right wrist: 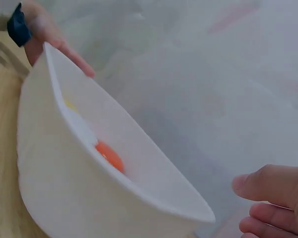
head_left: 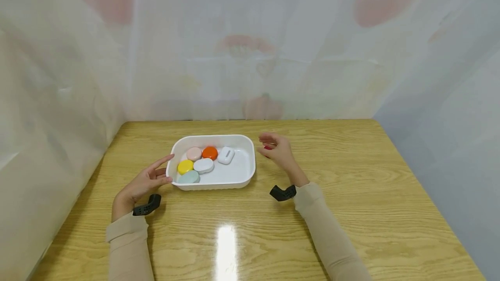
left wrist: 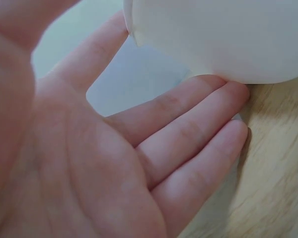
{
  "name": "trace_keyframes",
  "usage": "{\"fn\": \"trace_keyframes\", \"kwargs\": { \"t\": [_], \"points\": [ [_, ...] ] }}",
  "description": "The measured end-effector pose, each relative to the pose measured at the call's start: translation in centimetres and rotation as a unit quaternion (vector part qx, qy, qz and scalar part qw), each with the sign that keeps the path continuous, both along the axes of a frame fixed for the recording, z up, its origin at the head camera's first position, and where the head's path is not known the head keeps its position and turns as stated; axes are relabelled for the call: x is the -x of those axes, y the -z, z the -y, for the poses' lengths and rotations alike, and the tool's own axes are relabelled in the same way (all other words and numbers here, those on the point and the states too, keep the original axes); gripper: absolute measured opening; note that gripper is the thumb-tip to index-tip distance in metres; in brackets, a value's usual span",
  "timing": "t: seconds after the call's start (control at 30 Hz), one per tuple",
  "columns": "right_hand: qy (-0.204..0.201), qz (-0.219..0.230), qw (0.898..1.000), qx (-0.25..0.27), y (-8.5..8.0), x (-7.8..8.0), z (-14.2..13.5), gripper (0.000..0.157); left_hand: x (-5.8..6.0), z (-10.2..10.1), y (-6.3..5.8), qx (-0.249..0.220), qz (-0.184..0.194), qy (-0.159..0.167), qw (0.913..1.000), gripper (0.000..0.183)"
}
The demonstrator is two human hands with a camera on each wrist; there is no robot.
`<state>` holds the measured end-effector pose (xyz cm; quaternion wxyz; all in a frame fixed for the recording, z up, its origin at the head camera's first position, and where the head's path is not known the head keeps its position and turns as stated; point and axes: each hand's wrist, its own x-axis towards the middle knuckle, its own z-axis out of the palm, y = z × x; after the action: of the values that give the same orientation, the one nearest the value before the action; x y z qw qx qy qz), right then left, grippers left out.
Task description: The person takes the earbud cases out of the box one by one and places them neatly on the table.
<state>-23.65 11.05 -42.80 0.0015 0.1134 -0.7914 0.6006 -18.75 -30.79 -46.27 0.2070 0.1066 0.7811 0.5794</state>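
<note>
A white tray [head_left: 211,185] with rounded corners stands on the wooden table. Straight fingers of my left hand [head_left: 144,182] rest against its left end; in the left wrist view the fingertips [left wrist: 236,91] meet the white wall. Just past the tray's right end, my right hand [head_left: 280,151] holds a small red object [head_left: 268,147], mostly hidden between thumb and fingers. The tray's left and middle hold rounded pieces: pink [head_left: 194,154], orange [head_left: 210,152], yellow [head_left: 185,167], white oval [head_left: 204,165] and pale green [head_left: 189,177]. Beside them lies a white earbud case [head_left: 226,155].
A pale sheet [head_left: 250,73] with faint reddish prints hangs behind the table [head_left: 254,229], with more sheeting at both sides. Dark wrist mounts [head_left: 146,205] are strapped at both wrists. The tray's right part shows bare floor.
</note>
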Motion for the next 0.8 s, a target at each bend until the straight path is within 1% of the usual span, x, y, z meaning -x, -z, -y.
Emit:
{"fn": "trace_keyframes", "kwargs": {
  "t": [0.07,0.23,0.3,0.43,0.5,0.67,0.8],
  "points": [
    [-0.023,-0.004,1.000,0.002,-0.4,-0.3,0.8,0.045,0.0,0.0,0.0,0.001,-0.002,0.001,1.0000,0.077],
    [-0.071,-0.004,0.997,-0.019,-0.7,-0.8,3.1,0.043,0.0,0.1,0.0,0.011,-0.004,-0.003,0.9999,0.077],
    [-0.085,-0.002,0.996,-0.028,-0.6,-0.9,4.0,0.042,0.0,0.1,0.0,0.010,-0.004,-0.004,0.9999,0.078],
    [-0.126,-0.013,0.991,-0.050,-0.1,-1.0,5.8,0.041,0.0,0.0,0.0,0.001,-0.003,-0.005,1.0000,0.077],
    [-0.141,-0.020,0.988,-0.058,0.0,-1.0,6.5,0.040,0.0,-0.1,0.2,-0.004,-0.004,0.000,1.0000,0.076],
    [-0.161,-0.025,0.984,-0.066,-0.1,-0.9,7.7,0.040,0.1,-0.2,0.5,-0.007,-0.001,0.012,0.9999,0.076],
    [-0.177,-0.019,0.980,-0.088,-0.2,-0.4,8.8,0.042,0.4,-0.3,0.4,-0.002,0.001,0.007,1.0000,0.077]
  ]
}}
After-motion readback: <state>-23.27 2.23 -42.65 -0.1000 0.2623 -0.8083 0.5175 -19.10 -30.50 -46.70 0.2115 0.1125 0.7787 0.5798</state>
